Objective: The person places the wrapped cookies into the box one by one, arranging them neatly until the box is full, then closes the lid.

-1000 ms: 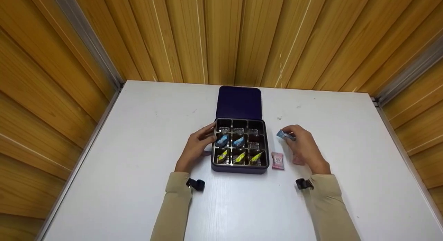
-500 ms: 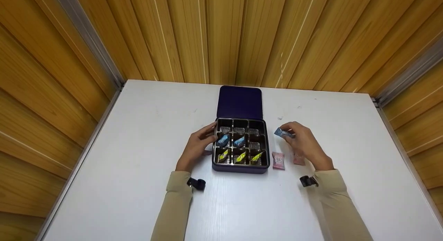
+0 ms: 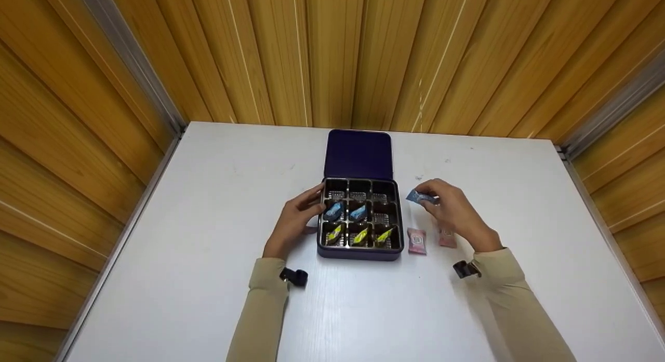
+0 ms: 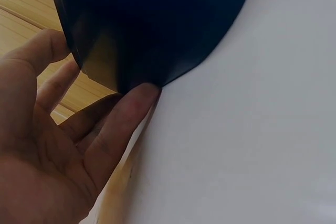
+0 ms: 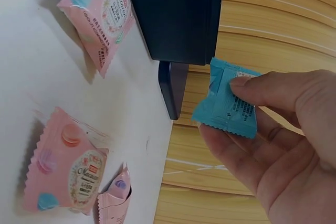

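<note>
Right hand (image 3: 454, 209): grip pinching blue packet (image 5: 224, 100)
Blue packet: near box (image 3: 358, 255), toward counter's (image 3: 358, 310) right edge, long way facing box
Left hand (image 3: 293, 222): grip holding box's other side

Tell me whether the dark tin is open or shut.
The tin is open: its lid lies behind it, exposing blue packets and yellow packets in the compartments.
</note>
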Demonstrator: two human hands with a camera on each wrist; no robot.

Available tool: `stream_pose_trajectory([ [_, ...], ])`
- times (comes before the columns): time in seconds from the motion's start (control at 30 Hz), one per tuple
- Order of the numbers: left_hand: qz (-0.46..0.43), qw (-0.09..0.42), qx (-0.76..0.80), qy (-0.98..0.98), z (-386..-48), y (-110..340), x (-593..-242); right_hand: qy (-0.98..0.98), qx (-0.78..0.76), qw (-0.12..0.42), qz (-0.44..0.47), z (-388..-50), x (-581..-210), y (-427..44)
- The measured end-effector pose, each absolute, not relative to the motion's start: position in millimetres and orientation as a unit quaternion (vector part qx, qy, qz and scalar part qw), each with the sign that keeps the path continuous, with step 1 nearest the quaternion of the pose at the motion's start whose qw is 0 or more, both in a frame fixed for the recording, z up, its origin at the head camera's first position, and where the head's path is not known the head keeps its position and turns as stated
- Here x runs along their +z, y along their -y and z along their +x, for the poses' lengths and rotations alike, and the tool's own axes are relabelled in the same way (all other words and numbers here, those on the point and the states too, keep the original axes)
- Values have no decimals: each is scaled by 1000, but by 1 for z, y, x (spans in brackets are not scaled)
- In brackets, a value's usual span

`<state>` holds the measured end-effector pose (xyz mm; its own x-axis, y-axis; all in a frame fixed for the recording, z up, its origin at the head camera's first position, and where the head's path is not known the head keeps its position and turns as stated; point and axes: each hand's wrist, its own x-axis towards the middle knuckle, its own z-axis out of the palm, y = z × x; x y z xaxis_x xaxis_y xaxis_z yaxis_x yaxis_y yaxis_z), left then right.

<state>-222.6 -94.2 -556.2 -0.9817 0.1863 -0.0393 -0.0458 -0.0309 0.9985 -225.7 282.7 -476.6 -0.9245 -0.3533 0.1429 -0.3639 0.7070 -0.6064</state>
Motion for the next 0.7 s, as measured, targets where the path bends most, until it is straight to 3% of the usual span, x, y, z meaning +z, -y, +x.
stream_pose_trajectory([
  [0.2, 52, 77, 707, -701, -222, 94, -555, 914, 333, 25, 231, -227, -474, -281],
  [0.7, 54, 84, 711, -696, -221, 96, -557, 900, 331, 6, 284, -229, -464, -273],
])
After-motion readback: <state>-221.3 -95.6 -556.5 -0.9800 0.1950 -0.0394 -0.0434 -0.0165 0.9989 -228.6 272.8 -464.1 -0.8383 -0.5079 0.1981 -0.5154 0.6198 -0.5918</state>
